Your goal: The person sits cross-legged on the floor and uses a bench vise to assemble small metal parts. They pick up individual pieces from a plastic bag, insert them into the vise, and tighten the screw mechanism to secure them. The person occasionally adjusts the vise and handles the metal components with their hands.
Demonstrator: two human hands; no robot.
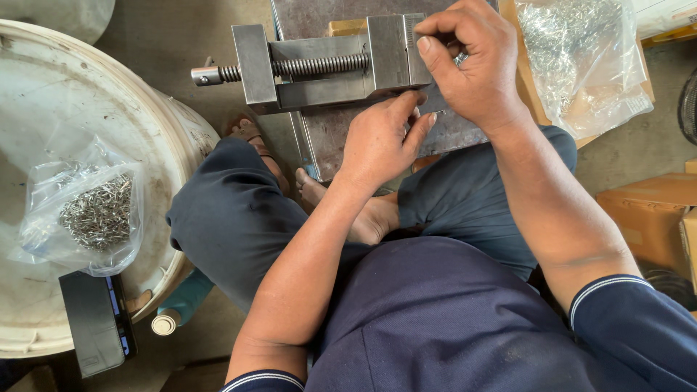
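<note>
A seated person's right hand (475, 69) pinches a small metal part at the vise (327, 65), screw lying left-right; left hand (381, 138), fingers loosely curled, touches its near edge

This is a small workshop, worked at floor level. A steel machine vise (327, 64) sits on a worn metal plate (348, 138) over a bare concrete floor (167, 36). Clear bags of small metal parts (98, 210) lie about, beside cardboard boxes (646, 207) and a white drum (87, 109).
</note>
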